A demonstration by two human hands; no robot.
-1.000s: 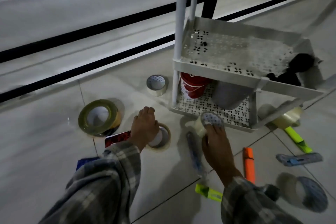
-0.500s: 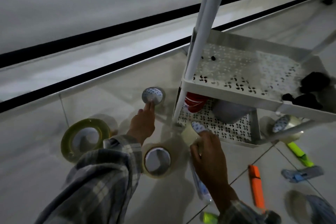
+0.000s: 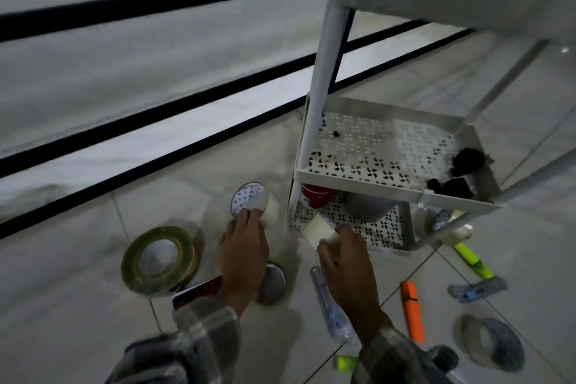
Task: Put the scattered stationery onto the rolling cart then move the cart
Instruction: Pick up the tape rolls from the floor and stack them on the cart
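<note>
The white rolling cart [image 3: 358,178] stands on the tiled floor at the right, with perforated shelves. My right hand [image 3: 346,262] holds a white tape roll [image 3: 318,229] tilted at the front edge of the cart's bottom shelf. My left hand [image 3: 243,246] grips a patterned tape roll [image 3: 249,199], tipped on its edge left of the cart's leg. Under my left wrist lies another tape roll [image 3: 274,285]. A large yellowish tape roll [image 3: 159,259] lies further left. An orange highlighter [image 3: 413,310], a yellow highlighter [image 3: 472,260], a clear pen [image 3: 330,309] and a grey tape roll [image 3: 491,341] lie scattered right.
The bottom shelf holds a red roll [image 3: 316,198] and a grey cup [image 3: 371,209]. Black clips [image 3: 452,185] sit on the middle shelf. A small blue-grey cutter [image 3: 477,288] and a red-and-white flat item [image 3: 199,288] lie on the floor. A black-striped wall base [image 3: 156,146] runs behind.
My left hand left the roll near my wrist, reached forward and tipped up the patterned roll. My right hand carried the white roll to the bottom shelf's edge. The camera dipped lower.
</note>
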